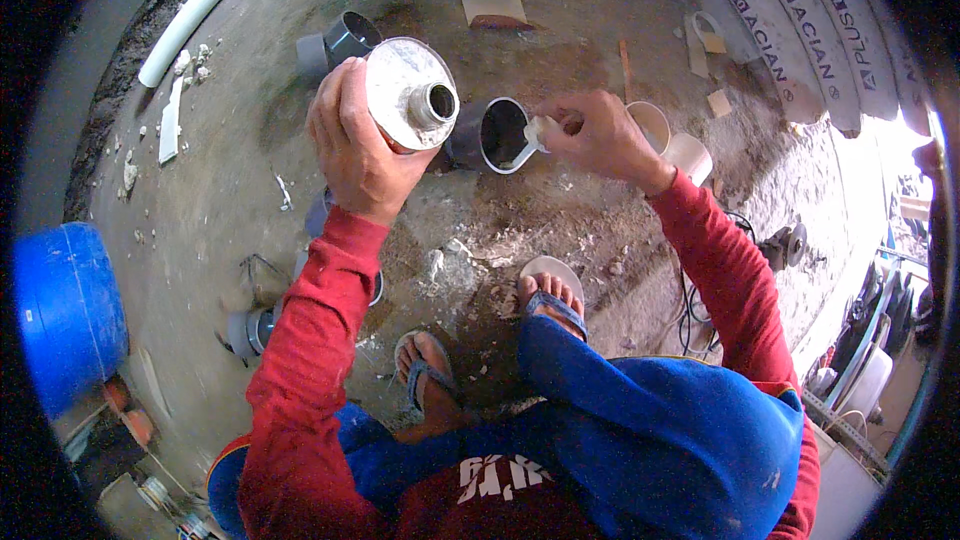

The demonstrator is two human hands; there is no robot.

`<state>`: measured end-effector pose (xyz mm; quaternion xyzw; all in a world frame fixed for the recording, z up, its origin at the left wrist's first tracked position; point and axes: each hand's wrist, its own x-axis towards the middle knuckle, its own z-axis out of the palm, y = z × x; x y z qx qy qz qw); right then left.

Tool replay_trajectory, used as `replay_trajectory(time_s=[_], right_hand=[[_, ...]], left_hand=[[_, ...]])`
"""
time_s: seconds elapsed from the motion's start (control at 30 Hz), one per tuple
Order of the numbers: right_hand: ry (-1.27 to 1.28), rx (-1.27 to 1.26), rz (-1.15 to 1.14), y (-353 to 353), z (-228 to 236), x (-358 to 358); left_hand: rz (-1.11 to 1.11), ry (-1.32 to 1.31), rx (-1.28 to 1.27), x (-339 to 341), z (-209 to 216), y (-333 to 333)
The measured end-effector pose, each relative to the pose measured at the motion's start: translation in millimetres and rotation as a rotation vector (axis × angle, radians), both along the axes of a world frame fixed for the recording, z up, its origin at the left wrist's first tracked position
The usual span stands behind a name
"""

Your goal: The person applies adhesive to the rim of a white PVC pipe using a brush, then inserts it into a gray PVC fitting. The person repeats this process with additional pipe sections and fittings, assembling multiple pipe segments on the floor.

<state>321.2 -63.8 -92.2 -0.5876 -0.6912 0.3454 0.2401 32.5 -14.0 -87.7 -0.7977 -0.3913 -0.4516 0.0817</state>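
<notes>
My left hand [362,145] is wrapped round a round metal can [398,80], its short neck uncapped and tilted toward me. To the right of it my right hand [598,138] pinches a white cap with a pale applicator stem [536,140]. The stem reaches down in front of the round mouth of a dark grey pipe fitting [463,148]; I cannot tell whether it touches the rim. Beyond the can lie more grey pipe fittings [352,36]. Part of another fitting shows below my left wrist, hidden by the sleeve.
Two cream pipe pieces [688,155] stand right of my right hand. A power tool [785,245] with a black cord lies farther right. Stacked grey sacks [770,30] fill the far right. At left are a blue barrel [72,310] and a long white pipe [205,2]. My sandalled feet are below.
</notes>
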Motion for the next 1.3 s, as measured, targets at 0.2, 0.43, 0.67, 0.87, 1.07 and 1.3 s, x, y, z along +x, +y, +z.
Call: replay_trajectory(time_s=[0.2, 0.43, 0.67, 0.87, 1.07, 1.3], right_hand=[[0.468, -0.305, -0.204, 1, -17, 7], [0.778, -0.305, -0.402, -7, -29, 6], [0.706, -0.241, -0.565, -27, -34, 4], [0.885, -0.180, -0.654, -33, -26, -24], [0.773, -0.332, -0.495, -31, -15, -22], [0.593, -0.408, -0.245, -23, -15, -4]], left_hand=[[0.011, 0.019, 0.008, -2, 0, 1], [0.011, 0.030, -0.017, 1, 1, 1], [0.026, 0.052, -0.007, 0, 5, 1], [0.026, 0.062, -0.006, 2, 6, 1], [0.042, 0.075, -0.001, 0, 7, 0], [0.043, 0.073, -0.009, 0, 4, 0]])
